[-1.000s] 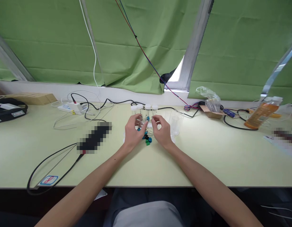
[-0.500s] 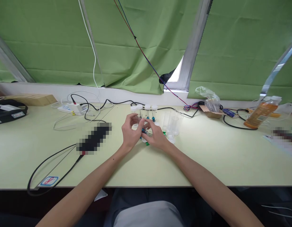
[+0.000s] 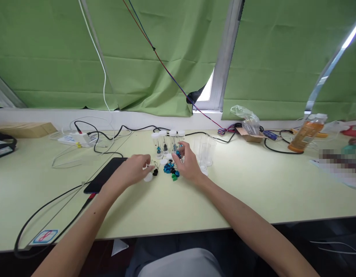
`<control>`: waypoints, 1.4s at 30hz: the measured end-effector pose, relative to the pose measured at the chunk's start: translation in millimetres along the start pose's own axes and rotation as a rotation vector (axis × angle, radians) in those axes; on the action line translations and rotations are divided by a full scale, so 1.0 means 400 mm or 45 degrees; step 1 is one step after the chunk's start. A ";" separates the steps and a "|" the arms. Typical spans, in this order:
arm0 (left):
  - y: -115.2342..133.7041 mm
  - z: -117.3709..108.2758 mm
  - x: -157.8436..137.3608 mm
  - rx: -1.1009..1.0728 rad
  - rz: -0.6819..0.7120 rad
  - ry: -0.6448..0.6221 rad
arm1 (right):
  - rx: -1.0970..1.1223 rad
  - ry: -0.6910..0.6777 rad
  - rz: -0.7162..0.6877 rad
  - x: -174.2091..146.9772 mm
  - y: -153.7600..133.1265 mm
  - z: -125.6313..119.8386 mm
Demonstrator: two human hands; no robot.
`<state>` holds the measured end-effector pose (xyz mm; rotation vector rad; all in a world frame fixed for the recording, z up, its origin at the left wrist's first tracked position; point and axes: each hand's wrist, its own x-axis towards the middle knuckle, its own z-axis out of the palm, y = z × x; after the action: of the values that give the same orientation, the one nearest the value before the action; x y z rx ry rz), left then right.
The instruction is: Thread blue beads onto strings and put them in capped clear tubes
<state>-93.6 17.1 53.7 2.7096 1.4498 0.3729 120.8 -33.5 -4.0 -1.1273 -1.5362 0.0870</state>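
Note:
My right hand [image 3: 188, 163] is closed round a clear plastic tube with a blue-topped piece [image 3: 178, 153] inside; the fingers hide much of the tube. To the left, my left hand [image 3: 134, 169] is low over the table, fingers curled and thumb close to them. Something whitish shows at its fingertips, too small to make out. A white cap [image 3: 148, 177] lies just under that hand, beside a black-headed piece [image 3: 155, 172]. Between the hands is a small pile of blue pieces [image 3: 167, 168] with some black ones, and a green piece [image 3: 174, 177] in front.
Capped tubes [image 3: 158, 148] with pieces inside stand behind the pile. Uncapped clear tubes [image 3: 207, 152] stand right of my right hand. A black phone [image 3: 105, 175] with a cable lies at left. A leaning orange bottle [image 3: 306, 134] and a small cardboard box [image 3: 251, 135] are at right.
My hands have parted: the left one has moved left and down to the white cap, while the right one keeps the tube. The pile between them now shows. The view has shifted slightly.

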 end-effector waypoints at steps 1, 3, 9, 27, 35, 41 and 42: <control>-0.004 0.013 -0.014 0.044 0.022 -0.056 | 0.001 0.005 0.012 0.000 -0.001 0.000; -0.006 0.042 -0.036 0.077 0.018 -0.096 | 0.016 -0.004 0.036 0.000 -0.002 0.000; 0.002 0.090 -0.056 -0.011 -0.044 -0.079 | 0.075 -0.035 0.091 -0.005 0.002 0.005; 0.090 0.037 0.069 -0.598 0.026 0.960 | -0.059 -0.106 -0.036 -0.001 0.019 0.012; 0.075 0.106 0.044 -0.725 0.009 0.925 | -0.128 -0.273 -0.104 -0.008 0.011 0.006; 0.084 0.110 0.039 -0.875 0.008 0.907 | -0.100 -0.377 -0.142 -0.013 0.005 0.009; 0.085 0.112 0.039 -0.901 0.011 0.893 | -0.104 -0.382 -0.139 -0.013 0.004 0.009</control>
<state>-47.1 14.2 18.6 2.0647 1.0709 1.5977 118.2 -34.3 -10.2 -1.1291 -1.8801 0.1245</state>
